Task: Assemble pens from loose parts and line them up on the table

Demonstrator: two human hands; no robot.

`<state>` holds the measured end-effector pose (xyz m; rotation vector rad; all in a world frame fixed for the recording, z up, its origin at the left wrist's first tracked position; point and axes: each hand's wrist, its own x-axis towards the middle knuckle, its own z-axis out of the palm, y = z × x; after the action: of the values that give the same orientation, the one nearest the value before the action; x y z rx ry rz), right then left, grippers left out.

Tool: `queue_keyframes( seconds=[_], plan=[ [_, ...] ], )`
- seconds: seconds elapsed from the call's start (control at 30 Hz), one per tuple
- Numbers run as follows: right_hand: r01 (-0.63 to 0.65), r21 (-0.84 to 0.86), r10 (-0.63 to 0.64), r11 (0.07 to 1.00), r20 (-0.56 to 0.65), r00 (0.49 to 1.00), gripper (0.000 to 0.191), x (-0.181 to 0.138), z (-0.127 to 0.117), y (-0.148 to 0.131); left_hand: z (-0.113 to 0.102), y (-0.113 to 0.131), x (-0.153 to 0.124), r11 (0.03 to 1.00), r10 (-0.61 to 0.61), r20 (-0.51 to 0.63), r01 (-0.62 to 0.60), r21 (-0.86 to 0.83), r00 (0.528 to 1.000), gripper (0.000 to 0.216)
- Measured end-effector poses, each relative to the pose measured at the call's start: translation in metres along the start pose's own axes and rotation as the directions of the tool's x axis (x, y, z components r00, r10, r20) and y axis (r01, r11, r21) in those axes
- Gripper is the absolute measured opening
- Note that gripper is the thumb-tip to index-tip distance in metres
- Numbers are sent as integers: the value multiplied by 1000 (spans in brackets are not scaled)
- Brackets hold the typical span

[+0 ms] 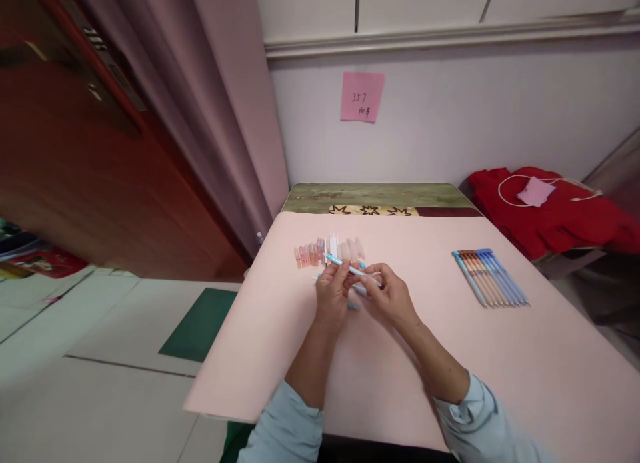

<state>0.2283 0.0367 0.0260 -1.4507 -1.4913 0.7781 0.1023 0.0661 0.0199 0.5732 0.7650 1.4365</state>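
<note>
Between my two hands is a light blue and white pen [354,270], tilted with its blue end up to the left. My left hand [332,291] pinches it nearer that blue end. At the other end the fingers of my right hand [393,293] are closed round the pale barrel. Under and beside the hands lie small blue pen parts, one of them a light blue piece [353,305], partly hidden by the fingers. Just beyond the hands is a row of pinkish and orange pen parts [309,253], then thin white sticks [333,243] and translucent tubes [356,249].
At the right of the pink-covered table [260,336] several pens [490,279] lie side by side, blue and brown. A red cloth [540,216] with a white cord is beyond the right edge. A pink note [363,97] hangs on the wall. Left stands a purple curtain [215,103].
</note>
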Motion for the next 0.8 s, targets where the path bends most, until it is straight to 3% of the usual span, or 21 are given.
queue_keyframes(
  seconds=[0.17, 0.43, 0.57, 0.8],
  plan=[
    [3, -126, -7, 992, -27, 1000, 24, 0, -7, 0, -5, -2, 3, 999, -13, -34, 14, 33, 999, 27],
    [-44, 11, 42, 999, 103, 994, 51, -2, -4, 1, -13, -3, 0, 998, -32, -43, 34, 51, 999, 28],
    [5, -76, -4, 997, 7, 1000, 31, -2, -3, 0, -12, -2, -2, 997, -32, -51, 35, 65, 998, 28],
    [112, -126, -123, 986, -87, 989, 25, -6, 4, -2, -10, 1, -4, 1000, -18, -12, 18, -14, 1000, 32]
  ],
)
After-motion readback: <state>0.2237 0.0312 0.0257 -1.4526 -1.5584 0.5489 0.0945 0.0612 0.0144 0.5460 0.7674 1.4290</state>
